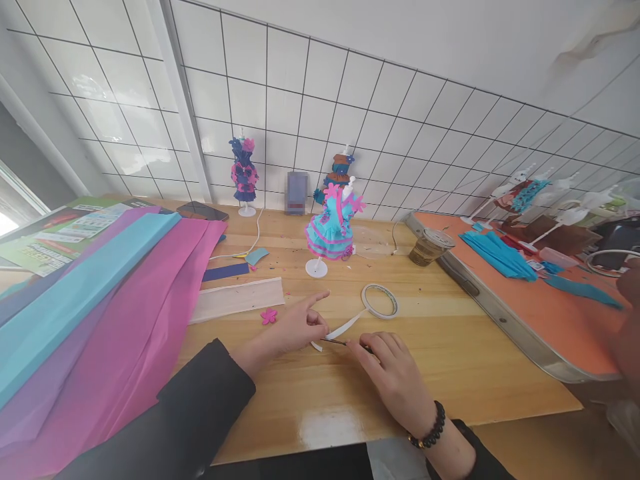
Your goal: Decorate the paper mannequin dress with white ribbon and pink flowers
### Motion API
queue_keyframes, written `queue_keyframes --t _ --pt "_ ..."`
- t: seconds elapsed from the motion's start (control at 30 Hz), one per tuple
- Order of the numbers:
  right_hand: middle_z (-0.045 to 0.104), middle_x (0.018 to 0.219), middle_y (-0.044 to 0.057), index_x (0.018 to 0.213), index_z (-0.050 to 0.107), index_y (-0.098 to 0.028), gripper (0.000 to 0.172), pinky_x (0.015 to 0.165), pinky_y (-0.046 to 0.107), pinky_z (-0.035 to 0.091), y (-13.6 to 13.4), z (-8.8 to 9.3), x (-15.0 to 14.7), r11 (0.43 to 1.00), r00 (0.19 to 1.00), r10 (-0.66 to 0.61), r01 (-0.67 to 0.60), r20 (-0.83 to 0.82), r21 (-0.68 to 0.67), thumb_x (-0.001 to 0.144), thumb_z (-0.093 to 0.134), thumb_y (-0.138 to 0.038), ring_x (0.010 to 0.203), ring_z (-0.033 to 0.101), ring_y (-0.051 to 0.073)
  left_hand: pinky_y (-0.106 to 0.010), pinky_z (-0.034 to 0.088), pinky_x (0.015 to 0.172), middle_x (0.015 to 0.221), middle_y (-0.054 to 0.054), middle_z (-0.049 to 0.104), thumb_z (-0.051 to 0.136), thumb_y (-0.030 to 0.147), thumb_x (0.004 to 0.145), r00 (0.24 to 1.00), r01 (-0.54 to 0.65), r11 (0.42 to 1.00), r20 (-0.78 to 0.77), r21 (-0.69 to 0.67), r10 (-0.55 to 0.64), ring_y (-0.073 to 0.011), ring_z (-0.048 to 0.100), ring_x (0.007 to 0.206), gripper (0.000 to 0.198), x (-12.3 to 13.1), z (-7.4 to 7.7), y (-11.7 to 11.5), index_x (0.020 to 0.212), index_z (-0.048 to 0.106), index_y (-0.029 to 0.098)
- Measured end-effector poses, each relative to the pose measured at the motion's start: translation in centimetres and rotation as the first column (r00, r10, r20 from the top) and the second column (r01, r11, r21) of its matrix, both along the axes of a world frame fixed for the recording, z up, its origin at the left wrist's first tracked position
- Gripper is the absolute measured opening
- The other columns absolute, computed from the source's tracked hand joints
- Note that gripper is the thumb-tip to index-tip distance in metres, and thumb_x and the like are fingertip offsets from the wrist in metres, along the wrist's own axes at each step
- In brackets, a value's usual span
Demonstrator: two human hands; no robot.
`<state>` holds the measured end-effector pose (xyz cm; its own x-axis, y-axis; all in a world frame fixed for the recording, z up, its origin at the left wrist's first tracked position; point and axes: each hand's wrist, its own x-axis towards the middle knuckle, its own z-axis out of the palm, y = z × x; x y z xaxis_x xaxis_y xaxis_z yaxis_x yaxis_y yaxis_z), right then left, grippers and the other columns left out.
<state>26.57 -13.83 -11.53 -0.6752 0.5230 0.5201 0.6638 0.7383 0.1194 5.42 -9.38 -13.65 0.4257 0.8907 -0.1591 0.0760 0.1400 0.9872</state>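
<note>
My left hand [299, 325] pinches the end of a white tape strip [347, 325] between thumb and curled fingers, its index finger stretched out. The strip runs to a tape roll [381, 301] lying flat on the table. My right hand [395, 370] is closed around what look like scissors [336, 342]; their thin dark blade reaches the strip by my left fingertips, and the handles are mostly hidden. A pink paper flower [269, 316] lies left of my left hand. Behind it stands a small dress form in a turquoise and pink paper dress [330, 227].
Pink, lilac and turquoise paper sheets [165, 267] cover the left side, near a pale paper strip [240, 299] and a navy strip [226, 271]. More dressed forms [245, 170] stand along the wall. A brown cup [430, 247] sits beside an orange-topped table [540, 300] at right.
</note>
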Motion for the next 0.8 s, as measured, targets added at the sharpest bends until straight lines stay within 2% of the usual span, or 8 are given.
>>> queue_keyframes --t 0.2,0.37,0.5,0.7,0.8 --pt "0.061 0.084 0.01 0.102 0.059 -0.015 0.029 0.069 0.033 0.043 -0.2 -0.3 -0.2 0.997 1.0 0.029 -0.029 -0.009 -0.066 0.09 0.033 -0.01 0.078 0.054 0.017 -0.02 0.039 0.055 0.073 -0.001 0.064 0.059 0.017 0.066 1.0 -0.006 0.998 -0.004 0.07 0.007 -0.0107 0.055 0.064 0.078 0.1 -0.4 0.2 0.138 0.026 0.021" --pt "0.061 0.09 0.009 0.11 0.054 -0.017 0.025 0.072 0.03 0.05 -0.3 -1.0 -0.3 0.971 0.996 0.022 -0.042 -0.087 -0.235 0.09 0.039 -0.016 0.083 0.058 0.016 -0.016 0.033 0.046 0.071 0.001 0.062 0.053 0.02 0.072 0.994 -0.102 0.992 -0.021 0.073 0.103 -0.0082 0.049 0.056 0.073 0.0 0.1 0.2 0.139 0.022 0.02" --pt "0.06 0.089 0.008 0.108 0.054 -0.018 0.022 0.072 0.029 0.052 0.1 -1.3 -0.2 0.93 0.999 -0.009 -0.007 -0.04 -0.367 0.09 0.042 -0.023 0.082 0.059 0.016 -0.015 0.034 0.043 0.073 0.001 0.06 0.051 0.027 0.077 0.987 -0.16 0.983 0.009 0.088 0.16 -0.0058 0.044 0.049 0.069 -0.2 1.1 -0.1 0.139 0.021 0.02" --pt "0.059 0.087 0.008 0.104 0.057 -0.017 0.02 0.071 0.034 0.05 0.8 -1.1 -0.3 0.931 0.999 -0.036 0.045 0.031 -0.363 0.089 0.043 -0.022 0.081 0.056 0.018 -0.015 0.036 0.041 0.077 0.0 0.053 0.051 0.036 0.079 0.973 -0.229 0.954 0.03 0.194 0.228 -0.0078 0.046 0.056 0.051 -0.5 1.4 -0.2 0.127 0.04 0.021" --pt "0.058 0.088 0.008 0.103 0.058 -0.018 0.02 0.072 0.034 0.05 1.2 -0.6 -0.4 0.923 0.999 -0.031 0.043 0.036 -0.382 0.088 0.046 -0.023 0.082 0.056 0.018 -0.018 0.04 0.045 0.083 -0.002 0.053 0.051 0.037 0.078 0.965 -0.264 0.947 0.049 0.182 0.259 -0.0089 0.048 0.058 0.041 -0.6 1.3 0.0 0.115 0.05 0.019"
